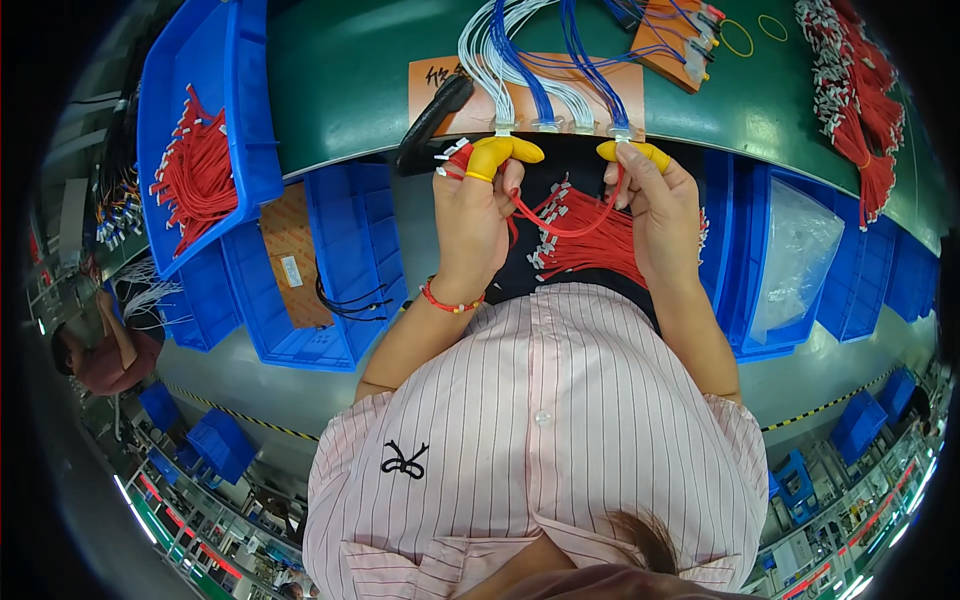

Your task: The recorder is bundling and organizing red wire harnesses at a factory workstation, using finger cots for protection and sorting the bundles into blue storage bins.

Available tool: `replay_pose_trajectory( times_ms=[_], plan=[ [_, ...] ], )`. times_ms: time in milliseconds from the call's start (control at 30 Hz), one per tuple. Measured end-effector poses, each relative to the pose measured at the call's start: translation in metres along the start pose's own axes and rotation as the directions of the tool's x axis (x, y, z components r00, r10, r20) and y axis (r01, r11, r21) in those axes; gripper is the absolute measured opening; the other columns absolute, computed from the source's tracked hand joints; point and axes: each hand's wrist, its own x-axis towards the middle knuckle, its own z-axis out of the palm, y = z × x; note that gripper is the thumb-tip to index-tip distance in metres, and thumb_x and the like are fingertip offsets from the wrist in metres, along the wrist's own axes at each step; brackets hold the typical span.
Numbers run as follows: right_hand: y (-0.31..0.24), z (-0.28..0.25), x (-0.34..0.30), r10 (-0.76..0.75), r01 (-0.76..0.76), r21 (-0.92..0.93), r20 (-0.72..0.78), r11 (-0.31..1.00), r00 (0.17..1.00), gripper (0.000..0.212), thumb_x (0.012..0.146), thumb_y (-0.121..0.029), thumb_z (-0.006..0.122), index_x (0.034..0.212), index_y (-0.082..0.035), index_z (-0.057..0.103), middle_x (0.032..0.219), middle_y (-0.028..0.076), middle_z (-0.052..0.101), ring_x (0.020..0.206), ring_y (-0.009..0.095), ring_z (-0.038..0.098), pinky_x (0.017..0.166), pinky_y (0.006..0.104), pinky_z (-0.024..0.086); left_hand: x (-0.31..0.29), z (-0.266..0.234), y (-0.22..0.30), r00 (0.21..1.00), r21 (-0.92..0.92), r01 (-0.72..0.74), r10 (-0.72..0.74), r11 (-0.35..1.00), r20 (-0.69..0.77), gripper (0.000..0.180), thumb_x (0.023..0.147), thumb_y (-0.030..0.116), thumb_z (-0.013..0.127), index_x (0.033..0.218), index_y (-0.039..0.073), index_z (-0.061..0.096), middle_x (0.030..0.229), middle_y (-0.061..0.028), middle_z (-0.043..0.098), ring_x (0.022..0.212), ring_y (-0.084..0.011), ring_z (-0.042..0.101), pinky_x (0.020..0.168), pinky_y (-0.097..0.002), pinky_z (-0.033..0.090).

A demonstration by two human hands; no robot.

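Observation:
A red cable hangs in a shallow loop between my two hands. My left hand, with yellow finger cots, pinches one end; red cable ends with white connectors stick out beside its fingers. The other end is pinched in my right hand, which wears a yellow finger cot on one finger. Both hands are at the front edge of an orange board, by a row of connectors wired with white wires and blue wires. My fingertips hide the cable's ends. Several red cables lie across my lap.
A blue bin with red cables stands at the left of the green table. A black-wrapped handle lies by the board. Red cable bundles lie at the right. Blue bins sit below; another person is far left.

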Motion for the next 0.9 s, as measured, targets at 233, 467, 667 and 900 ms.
replay_pose_trajectory(
  times_ms=[233,467,667,900],
  plan=[
    [0.007,0.000,0.002,0.078,-0.085,0.267,0.039,0.960,0.996,0.022,0.093,-0.019,0.062,0.099,0.002,0.067,0.080,0.006,0.066,0.062,0.006,0.051,0.061,0.0191,0.040,0.003,0.002,0.004,1.000,0.023,0.013,-0.013,1.000,-0.001,0.024,0.099,0.017,0.045,0.100,-0.002,0.060,0.065,0.0010,0.049,0.046,-0.0006,0.027,0.043,-0.0178,0.023],
    [0.006,-0.021,0.005,0.021,-0.009,-0.123,0.100,0.992,0.995,0.022,0.097,-0.019,0.057,0.101,0.000,0.067,0.088,0.006,0.066,0.073,0.009,0.056,0.069,0.0231,0.045,0.003,0.004,0.005,1.000,0.016,0.004,-0.004,1.000,0.002,0.022,0.099,0.013,0.043,0.099,-0.002,0.059,0.066,-0.0004,0.050,0.045,-0.0005,0.026,0.042,-0.0175,0.023],
    [0.041,-0.040,0.009,-0.142,0.312,-0.760,0.283,0.570,0.949,0.020,0.088,-0.014,0.063,0.100,0.002,0.066,0.091,0.010,0.061,0.079,0.021,0.060,0.072,0.0323,0.047,0.006,0.002,0.004,0.999,-0.014,-0.011,0.011,1.000,0.050,0.024,0.099,0.013,0.043,0.103,-0.005,0.059,0.068,-0.0016,0.052,0.044,-0.0001,0.025,0.042,-0.0171,0.021],
    [0.055,-0.045,0.006,-0.131,0.329,-0.776,0.309,0.538,0.942,0.017,0.085,-0.009,0.064,0.099,-0.001,0.068,0.086,0.012,0.059,0.072,0.026,0.058,0.064,0.0324,0.045,0.010,-0.017,0.025,0.970,0.120,0.102,-0.126,0.988,0.210,0.033,0.101,0.020,0.046,0.103,-0.006,0.066,0.073,-0.0037,0.062,0.043,0.0007,0.028,0.040,-0.0191,0.018]
  ],
)
